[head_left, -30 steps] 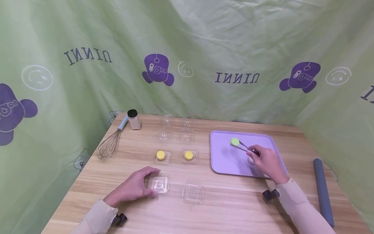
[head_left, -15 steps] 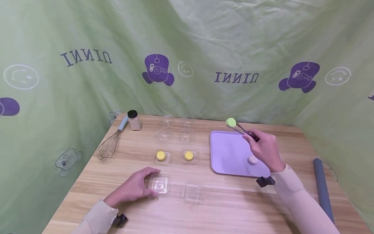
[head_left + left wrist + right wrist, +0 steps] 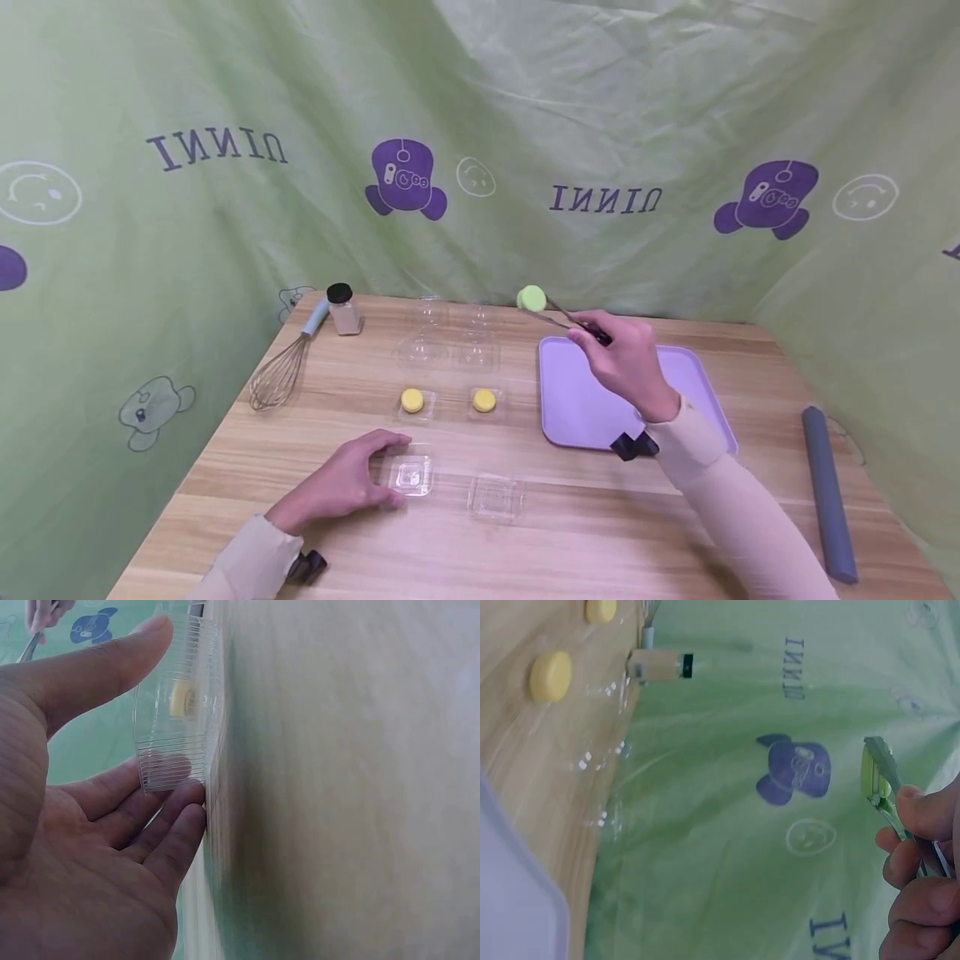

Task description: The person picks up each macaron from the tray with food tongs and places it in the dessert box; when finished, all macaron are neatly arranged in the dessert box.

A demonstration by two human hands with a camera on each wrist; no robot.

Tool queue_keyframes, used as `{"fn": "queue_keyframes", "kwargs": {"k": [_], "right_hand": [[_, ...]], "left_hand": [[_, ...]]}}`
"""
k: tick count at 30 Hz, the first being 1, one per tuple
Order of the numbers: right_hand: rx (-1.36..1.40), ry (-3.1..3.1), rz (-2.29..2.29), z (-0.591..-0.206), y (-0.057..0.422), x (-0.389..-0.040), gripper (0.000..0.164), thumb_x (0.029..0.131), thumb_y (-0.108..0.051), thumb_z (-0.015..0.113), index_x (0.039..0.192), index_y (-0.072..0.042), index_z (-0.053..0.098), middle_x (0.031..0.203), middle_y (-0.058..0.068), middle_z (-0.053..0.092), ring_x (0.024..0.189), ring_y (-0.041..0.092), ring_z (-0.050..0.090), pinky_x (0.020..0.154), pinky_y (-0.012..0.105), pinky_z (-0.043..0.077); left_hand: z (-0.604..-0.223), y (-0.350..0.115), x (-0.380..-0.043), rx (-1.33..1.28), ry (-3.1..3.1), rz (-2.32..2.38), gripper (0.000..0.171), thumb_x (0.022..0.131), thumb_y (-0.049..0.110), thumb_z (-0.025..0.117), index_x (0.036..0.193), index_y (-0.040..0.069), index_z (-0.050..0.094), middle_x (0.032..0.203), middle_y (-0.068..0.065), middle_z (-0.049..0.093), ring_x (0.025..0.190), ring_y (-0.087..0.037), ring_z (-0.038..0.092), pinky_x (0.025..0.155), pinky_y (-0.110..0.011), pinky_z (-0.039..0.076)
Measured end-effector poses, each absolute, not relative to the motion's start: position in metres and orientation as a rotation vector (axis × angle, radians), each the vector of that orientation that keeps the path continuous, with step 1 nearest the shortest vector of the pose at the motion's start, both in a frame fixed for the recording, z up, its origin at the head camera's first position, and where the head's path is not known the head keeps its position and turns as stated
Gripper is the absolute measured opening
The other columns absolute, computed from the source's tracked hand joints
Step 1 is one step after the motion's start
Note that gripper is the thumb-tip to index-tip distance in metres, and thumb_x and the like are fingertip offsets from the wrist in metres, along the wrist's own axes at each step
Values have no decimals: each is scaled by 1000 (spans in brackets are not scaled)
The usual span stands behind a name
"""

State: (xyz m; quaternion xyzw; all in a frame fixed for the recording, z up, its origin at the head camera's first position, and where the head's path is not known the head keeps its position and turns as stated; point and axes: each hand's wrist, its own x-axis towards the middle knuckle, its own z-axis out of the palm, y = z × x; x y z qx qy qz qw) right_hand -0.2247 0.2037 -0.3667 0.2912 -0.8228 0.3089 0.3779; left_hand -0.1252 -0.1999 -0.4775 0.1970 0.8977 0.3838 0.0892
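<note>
In the head view my right hand (image 3: 624,360) grips a pair of tongs (image 3: 564,320), raised above the table's far side. A light green macaron (image 3: 532,297) is pinched between the tongs' tips; the right wrist view shows the macaron (image 3: 869,771) edge-on. My left hand (image 3: 343,477) spans a small clear plastic box (image 3: 412,475) on the table, thumb at one side and fingers at the other. A second clear box (image 3: 496,497) stands to its right. Behind them, two yellow macarons, a left one (image 3: 412,401) and a right one (image 3: 484,401), sit in clear boxes.
A purple tray (image 3: 573,417) lies at the right, partly hidden by my right arm. Several clear domed plastic pieces (image 3: 477,348) stand at the back. A whisk (image 3: 279,377) and a black-capped jar (image 3: 344,310) are far left, a grey-blue roll (image 3: 828,496) far right.
My right hand has lifted the green macaron with the tongs from over the tray, then carried it left, past the tray's left edge. My left hand stays at the clear box.
</note>
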Motion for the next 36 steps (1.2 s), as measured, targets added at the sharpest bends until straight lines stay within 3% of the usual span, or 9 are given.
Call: {"fn": "queue_keyframes", "kwargs": {"k": [11, 15, 24, 36], "right_hand": [[966, -2099, 858, -360, 158, -219, 20, 81, -7, 82, 100, -2, 77, 80, 6, 77, 59, 7, 60, 57, 23, 54], [1093, -2113, 854, -364, 143, -214, 20, 82, -8, 81, 100, 0, 77, 80, 7, 77, 55, 4, 57, 53, 18, 51], [1334, -2224, 767, -380, 111, -195, 17, 82, -14, 82, 97, -8, 77, 72, -5, 72, 55, -3, 50, 52, 8, 43], [1508, -2343, 647, -400, 94, -184, 12, 89, -23, 78, 96, -14, 78, 79, -8, 74, 55, -6, 39, 57, 8, 40]], "left_hand": [[-477, -201, -126, 585, 2670, 1147, 82, 65, 38, 92, 136, 14, 60, 128, 3, 68, 119, -22, 63, 108, -49, 51], [-475, -200, -126, 577, 2665, 1151, 83, 64, 38, 93, 136, 13, 60, 128, 2, 68, 119, -22, 63, 108, -49, 51], [-476, -200, -126, 584, 2658, 1154, 83, 65, 40, 92, 136, 12, 59, 129, 0, 68, 121, -24, 64, 109, -51, 50], [-478, -201, -127, 590, 2677, 1148, 79, 64, 40, 92, 131, 12, 61, 122, 2, 69, 120, -25, 64, 109, -55, 49]]}}
